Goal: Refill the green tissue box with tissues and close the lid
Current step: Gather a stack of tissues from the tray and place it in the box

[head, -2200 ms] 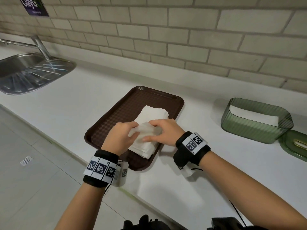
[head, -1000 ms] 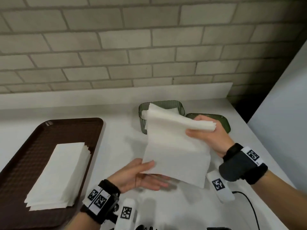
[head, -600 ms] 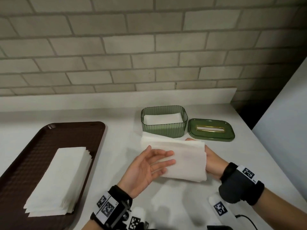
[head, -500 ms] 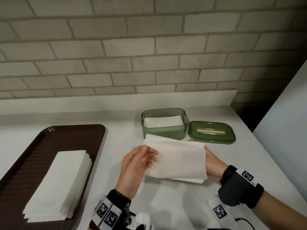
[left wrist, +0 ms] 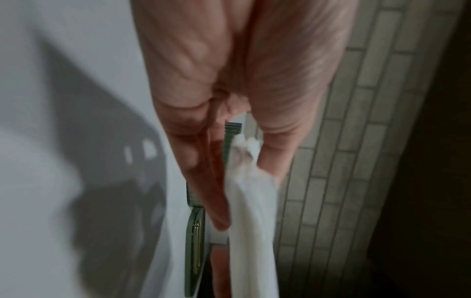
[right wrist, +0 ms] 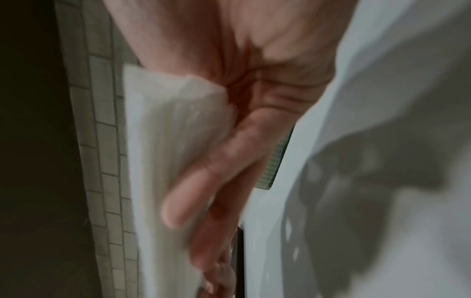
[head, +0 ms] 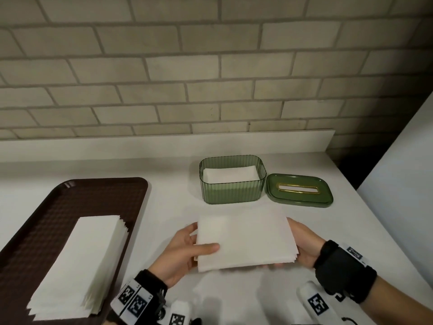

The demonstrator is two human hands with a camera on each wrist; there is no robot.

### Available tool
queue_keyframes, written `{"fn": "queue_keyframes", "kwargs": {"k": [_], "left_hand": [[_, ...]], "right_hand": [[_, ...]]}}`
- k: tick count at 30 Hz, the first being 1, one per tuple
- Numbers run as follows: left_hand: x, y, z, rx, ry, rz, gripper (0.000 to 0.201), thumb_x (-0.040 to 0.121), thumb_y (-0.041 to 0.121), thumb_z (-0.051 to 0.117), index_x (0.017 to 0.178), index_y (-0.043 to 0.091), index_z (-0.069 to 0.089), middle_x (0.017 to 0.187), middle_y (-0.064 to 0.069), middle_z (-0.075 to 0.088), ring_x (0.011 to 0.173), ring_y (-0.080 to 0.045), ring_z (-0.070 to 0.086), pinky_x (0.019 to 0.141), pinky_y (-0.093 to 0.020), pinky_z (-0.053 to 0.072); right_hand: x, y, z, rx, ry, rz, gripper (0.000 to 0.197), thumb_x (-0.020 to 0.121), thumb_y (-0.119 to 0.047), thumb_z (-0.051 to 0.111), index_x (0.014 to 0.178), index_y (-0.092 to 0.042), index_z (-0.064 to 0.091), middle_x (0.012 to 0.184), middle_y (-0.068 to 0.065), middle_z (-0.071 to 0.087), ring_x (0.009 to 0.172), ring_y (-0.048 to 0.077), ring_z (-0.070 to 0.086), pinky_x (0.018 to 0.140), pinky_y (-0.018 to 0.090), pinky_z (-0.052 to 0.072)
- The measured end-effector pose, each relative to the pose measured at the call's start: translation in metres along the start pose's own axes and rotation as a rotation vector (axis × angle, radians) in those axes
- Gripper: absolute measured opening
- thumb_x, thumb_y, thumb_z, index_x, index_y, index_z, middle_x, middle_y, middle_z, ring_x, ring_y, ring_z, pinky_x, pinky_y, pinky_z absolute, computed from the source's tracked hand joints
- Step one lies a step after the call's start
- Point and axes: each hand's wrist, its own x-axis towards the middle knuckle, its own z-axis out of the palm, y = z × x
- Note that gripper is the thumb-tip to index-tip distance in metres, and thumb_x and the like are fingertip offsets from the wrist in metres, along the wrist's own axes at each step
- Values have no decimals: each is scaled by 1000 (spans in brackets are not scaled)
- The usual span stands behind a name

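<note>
I hold a folded stack of white tissues (head: 246, 240) flat above the counter, just in front of the green tissue box (head: 232, 191). My left hand (head: 185, 247) pinches its left edge, thumb on top, fingers beneath. My right hand (head: 302, 245) grips the right edge, fingers under the stack. The ribbed box stands open with some white tissues (head: 230, 175) inside. Its green lid (head: 300, 191), with a gold-rimmed slot, lies on the counter to the box's right. The left wrist view shows the tissues (left wrist: 252, 211) between thumb and fingers; in the right wrist view the tissues (right wrist: 168, 141) lie against my fingers.
A brown tray (head: 39, 221) at the left holds a larger stack of white tissues (head: 79, 266). The white counter (head: 173, 191) ends at a brick wall behind and at a corner right of the lid. A pale panel (head: 403, 179) rises at the far right.
The stack came off the tray and moved right, in front of the box. It was folded flat, and my left hand went from an open palm to pinching its left edge.
</note>
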Motion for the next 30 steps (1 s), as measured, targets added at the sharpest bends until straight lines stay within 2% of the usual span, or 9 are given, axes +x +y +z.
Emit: {"fn": "queue_keyframes", "kwargs": {"k": [3,4,6,9,12,15,20,26,30], "left_hand": [[6,5,0,213,40,85,51,77,-1,76,124,11,60,117,-9,70,109,-28,67,86,-38,57],[8,6,0,260,78,134,48,77,-2,76,122,11,61,115,-7,71,108,-26,67,84,-36,57],[15,7,0,334,177,244,45,76,-3,76,117,13,63,110,-3,73,105,-23,68,81,-32,58],[26,5,0,418,227,362,34,77,6,78,105,14,62,95,4,72,89,-18,68,75,-35,57],[34,-2,2,506,234,421,27,78,14,76,92,13,53,72,10,59,63,-13,54,54,-29,46],[36,-9,5,520,249,390,39,75,6,79,98,18,50,76,9,63,60,-10,56,48,-19,44],[40,-24,5,536,253,366,60,59,12,85,109,26,55,94,4,67,84,-21,65,72,-37,56],[41,-26,9,539,344,439,31,69,-1,80,82,26,72,80,6,72,74,-12,64,66,-21,50],[35,-14,15,515,338,559,40,71,-2,80,98,25,72,95,11,73,90,-4,67,79,-18,51]], "right_hand": [[5,-4,-7,31,-21,43,86,85,-79,13,115,-23,70,114,11,71,97,34,68,65,37,54],[7,-6,-6,6,-16,19,83,86,-78,16,118,-23,68,115,8,71,104,31,67,71,37,54],[15,-6,-6,-103,58,-112,48,91,-52,56,120,-16,65,113,6,72,104,25,68,80,37,54],[31,0,-10,-369,189,-360,37,70,-6,84,101,-13,67,95,-1,73,88,16,68,75,26,51],[42,9,-8,-456,225,-445,30,64,-10,86,83,-19,64,75,-11,61,70,10,56,64,24,41],[47,19,-8,-400,206,-428,41,61,-7,88,88,-18,59,79,-4,60,67,11,57,58,24,47],[55,36,-2,-306,178,-364,61,54,2,88,102,-13,54,89,1,61,73,13,62,59,34,55],[57,34,0,-231,303,-525,35,63,10,83,82,-12,62,78,-4,64,68,11,57,60,22,48],[54,28,-3,-236,301,-583,39,63,5,85,88,-15,62,86,-4,70,75,13,62,65,24,51]]}}
